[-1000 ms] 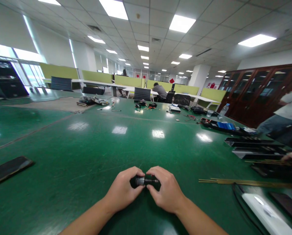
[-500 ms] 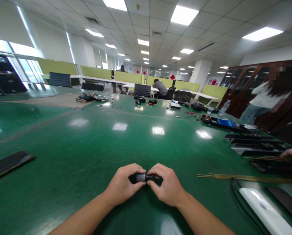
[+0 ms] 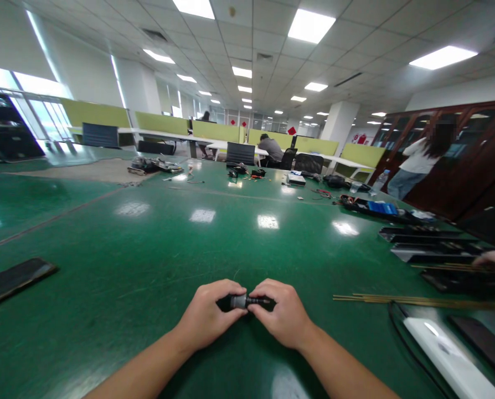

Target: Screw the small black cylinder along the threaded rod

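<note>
Both hands meet low in the middle of the view, just above the green tabletop (image 3: 168,266). Between them lies a short dark cylindrical tool (image 3: 239,301), roughly level, with a grey band at its middle and a thinner stem toward the right. My left hand (image 3: 210,310) is closed, thumb and fingers pinching the thicker grey part. My right hand (image 3: 283,313) pinches the narrower dark section close by, and a slim pointed end shows inside its curl. Part of the tool's left end is hidden in shadow behind the left fingers. Its exact kind cannot be made out.
Thin brass-coloured rods (image 3: 397,301), a white device (image 3: 447,354) and its black cable lie at right. Beyond them are black trays (image 3: 426,252) and another person's hand (image 3: 494,259). A dark flat slab (image 3: 17,280) lies at left.
My right thumb and fingers have shifted slightly left along the tool, closer to the grey band. In the background at right, a standing person has moved left and farther away.
</note>
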A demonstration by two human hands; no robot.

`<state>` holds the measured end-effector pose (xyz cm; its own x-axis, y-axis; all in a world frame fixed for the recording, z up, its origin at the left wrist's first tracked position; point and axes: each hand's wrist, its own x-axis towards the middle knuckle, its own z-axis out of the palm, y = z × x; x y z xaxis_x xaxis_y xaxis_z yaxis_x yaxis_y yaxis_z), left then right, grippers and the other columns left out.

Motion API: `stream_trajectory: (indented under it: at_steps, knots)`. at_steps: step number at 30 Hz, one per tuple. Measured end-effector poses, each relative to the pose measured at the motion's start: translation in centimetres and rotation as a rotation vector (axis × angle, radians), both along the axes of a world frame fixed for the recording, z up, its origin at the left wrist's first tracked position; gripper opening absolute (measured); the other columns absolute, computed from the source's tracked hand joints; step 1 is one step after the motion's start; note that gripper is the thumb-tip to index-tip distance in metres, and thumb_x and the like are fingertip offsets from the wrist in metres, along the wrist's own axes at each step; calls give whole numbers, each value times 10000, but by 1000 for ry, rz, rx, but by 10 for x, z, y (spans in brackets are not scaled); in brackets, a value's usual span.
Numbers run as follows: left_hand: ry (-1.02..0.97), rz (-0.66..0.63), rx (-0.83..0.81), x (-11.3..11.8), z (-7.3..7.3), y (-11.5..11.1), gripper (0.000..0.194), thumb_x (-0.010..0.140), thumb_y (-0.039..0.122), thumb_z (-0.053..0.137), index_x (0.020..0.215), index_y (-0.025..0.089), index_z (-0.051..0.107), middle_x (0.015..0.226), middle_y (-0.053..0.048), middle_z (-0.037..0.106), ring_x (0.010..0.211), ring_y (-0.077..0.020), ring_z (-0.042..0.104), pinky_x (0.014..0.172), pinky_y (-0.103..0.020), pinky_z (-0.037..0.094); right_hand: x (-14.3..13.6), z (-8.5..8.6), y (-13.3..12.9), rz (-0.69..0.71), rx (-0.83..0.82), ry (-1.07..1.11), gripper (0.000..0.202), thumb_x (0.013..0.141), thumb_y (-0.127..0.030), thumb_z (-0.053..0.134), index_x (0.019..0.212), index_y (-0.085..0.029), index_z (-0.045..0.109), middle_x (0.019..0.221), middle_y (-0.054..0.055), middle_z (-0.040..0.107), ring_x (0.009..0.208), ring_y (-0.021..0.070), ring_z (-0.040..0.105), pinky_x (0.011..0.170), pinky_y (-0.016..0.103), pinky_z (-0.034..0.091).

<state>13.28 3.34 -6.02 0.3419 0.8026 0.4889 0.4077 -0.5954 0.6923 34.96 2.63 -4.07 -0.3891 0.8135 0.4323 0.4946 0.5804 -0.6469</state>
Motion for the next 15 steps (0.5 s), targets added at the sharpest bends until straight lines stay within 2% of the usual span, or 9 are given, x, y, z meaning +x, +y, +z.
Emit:
stream_trajectory:
  at_steps: [15]
  knots:
    - [10,27,3,-4,-3,-2,287,768,191,777,1036,265,705,1029,-15,724,966,-179,686,901,-296,558,1,3,-3,-21,-19,0,87,808,-173,721,884,-215,725,835,15,697,774,169,645,743,282,480]
